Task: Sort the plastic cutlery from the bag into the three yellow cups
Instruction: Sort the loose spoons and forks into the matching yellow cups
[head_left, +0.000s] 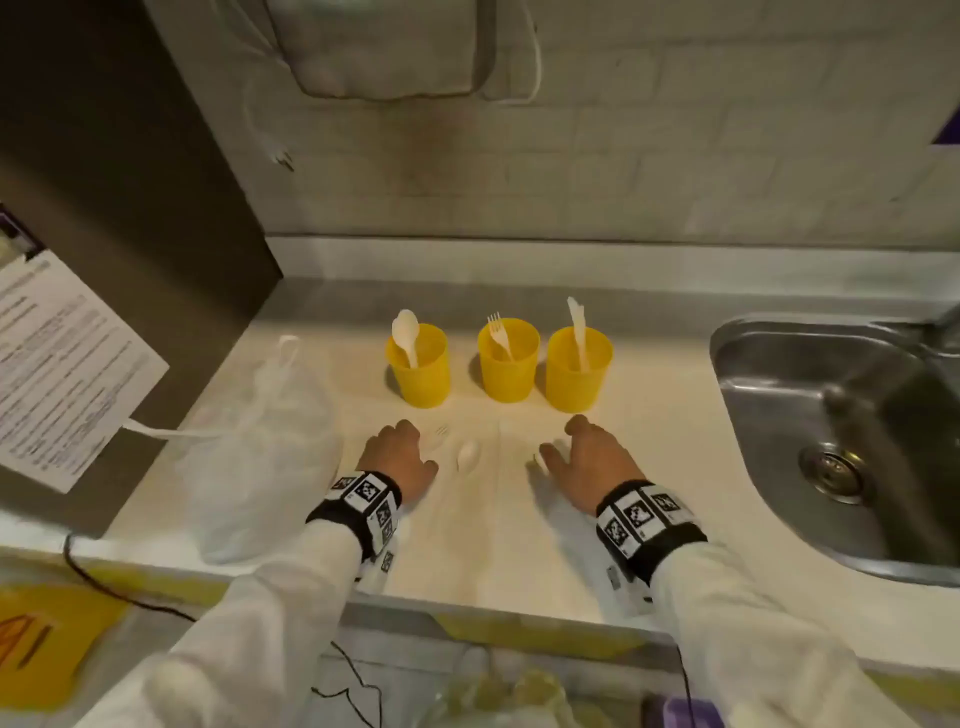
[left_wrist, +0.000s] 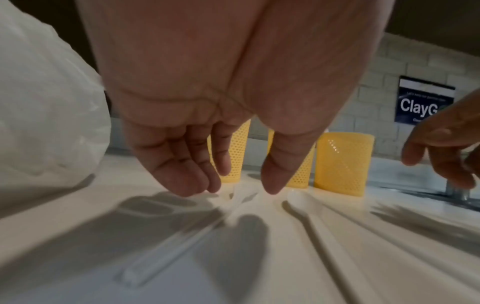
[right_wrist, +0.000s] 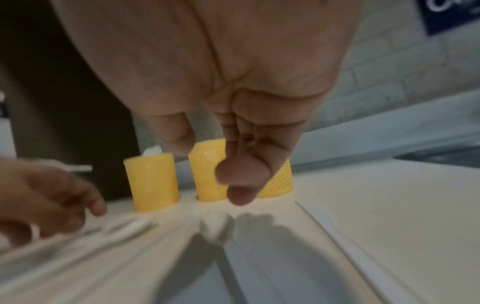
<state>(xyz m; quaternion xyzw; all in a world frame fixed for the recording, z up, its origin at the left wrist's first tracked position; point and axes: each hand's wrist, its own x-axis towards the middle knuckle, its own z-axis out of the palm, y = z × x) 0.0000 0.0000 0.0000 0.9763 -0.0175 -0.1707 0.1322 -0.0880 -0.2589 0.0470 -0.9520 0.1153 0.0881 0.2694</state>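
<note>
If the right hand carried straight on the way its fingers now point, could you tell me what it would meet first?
Probably the rightmost yellow plastic cup, which holds a white plastic knife; the right hand points at it, though depth is uncertain.

steel sink (head_left: 769, 358) right, printed paper (head_left: 62, 364) left, white-brick wall (head_left: 675, 156).

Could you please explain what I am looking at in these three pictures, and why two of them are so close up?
No machine here: a person wears one camera on the head and one on each wrist. The head view looks down on a counter beside a sink. The close-ups look along the left hand and right hand; both hover open, holding nothing. Three yellow cups stand in a row: the left cup has a spoon, the middle cup a fork, the right cup a knife. A loose fork and spoon lie between the hands. A white bag sits left.
</note>
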